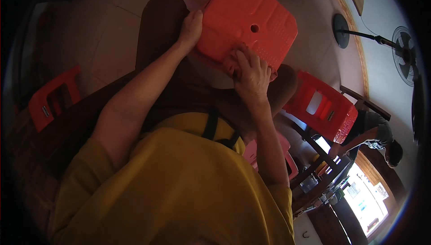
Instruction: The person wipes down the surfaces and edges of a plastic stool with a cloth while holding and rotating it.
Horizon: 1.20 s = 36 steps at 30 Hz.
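Note:
A red plastic stool (229,20) is tilted in front of my knees, its ridged seat with a round hole turned toward me. My left hand (192,28) grips the stool's left edge, fingers wrapped behind it. At the near right part of the seat, my right hand (252,72) presses a bunched red cloth (232,63) against the surface, its fingers bent over the cloth. The fingertips of my left hand are partly hidden by the stool.
Another red stool (330,105) stands at the right, and one (56,97) at the left. A pink stool (287,153) is beside my right forearm. A standing fan (404,55) is at the far right. Another person (377,132) bends over at the lower right.

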Each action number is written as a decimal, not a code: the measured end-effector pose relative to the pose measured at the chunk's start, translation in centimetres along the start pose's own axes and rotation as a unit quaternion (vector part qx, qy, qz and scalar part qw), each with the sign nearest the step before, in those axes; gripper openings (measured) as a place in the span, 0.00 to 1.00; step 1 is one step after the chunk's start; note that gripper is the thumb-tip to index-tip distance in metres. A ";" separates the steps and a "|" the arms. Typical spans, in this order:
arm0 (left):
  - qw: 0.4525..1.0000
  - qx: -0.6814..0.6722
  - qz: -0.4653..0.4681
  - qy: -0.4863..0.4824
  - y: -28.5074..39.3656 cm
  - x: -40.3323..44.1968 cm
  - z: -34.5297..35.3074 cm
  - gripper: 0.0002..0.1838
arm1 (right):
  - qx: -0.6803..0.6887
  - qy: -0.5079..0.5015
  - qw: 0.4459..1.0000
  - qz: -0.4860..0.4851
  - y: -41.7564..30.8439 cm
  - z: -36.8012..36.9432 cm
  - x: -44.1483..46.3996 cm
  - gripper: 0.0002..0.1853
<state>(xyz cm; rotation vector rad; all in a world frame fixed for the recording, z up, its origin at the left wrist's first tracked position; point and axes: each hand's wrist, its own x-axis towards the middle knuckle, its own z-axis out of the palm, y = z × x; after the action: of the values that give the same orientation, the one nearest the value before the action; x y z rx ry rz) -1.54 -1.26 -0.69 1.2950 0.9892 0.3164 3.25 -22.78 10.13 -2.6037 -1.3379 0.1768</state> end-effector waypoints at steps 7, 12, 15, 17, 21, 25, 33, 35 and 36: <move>1.000 -0.026 0.001 -0.009 -0.7 0.3 0.0 0.22 | -0.017 -0.061 0.995 0.082 2.4 -1.3 3.2 0.24; 1.000 -0.002 0.015 -0.009 -0.6 0.3 -0.2 0.22 | -0.030 -0.055 0.988 0.141 5.7 -2.7 3.0 0.24; 1.000 -0.001 -0.001 -0.023 -0.8 0.2 -0.2 0.22 | -0.018 -0.044 0.980 0.195 7.2 -3.1 1.9 0.24; 1.000 -0.006 0.003 0.016 -0.4 0.0 0.1 0.23 | -0.008 -0.038 0.975 0.219 7.4 -3.0 1.6 0.24; 1.000 -0.019 0.009 0.013 0.0 -0.3 0.2 0.22 | -0.023 -0.032 0.973 0.226 7.0 -2.3 1.3 0.24; 0.999 -0.034 -0.025 -0.010 -0.2 0.0 0.1 0.22 | -0.025 -0.026 0.978 0.207 6.5 -2.0 1.7 0.23; 0.999 -0.052 -0.002 -0.001 -0.8 0.4 0.3 0.21 | -0.071 -0.013 0.991 0.111 4.2 -1.2 3.3 0.20; 0.998 -0.052 -0.015 -0.006 -1.1 0.7 0.2 0.20 | -0.065 -0.010 0.993 0.096 3.8 -1.2 3.5 0.20; 0.999 -0.052 -0.016 -0.005 -1.3 0.7 0.1 0.20 | -0.067 -0.025 0.994 0.086 3.6 -1.3 3.7 0.19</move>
<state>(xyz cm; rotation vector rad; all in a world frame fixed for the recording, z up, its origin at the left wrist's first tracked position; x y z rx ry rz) -1.48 -1.24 -2.22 1.1844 0.9711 0.3314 8.51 -22.01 10.53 -2.8461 -1.1766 0.1870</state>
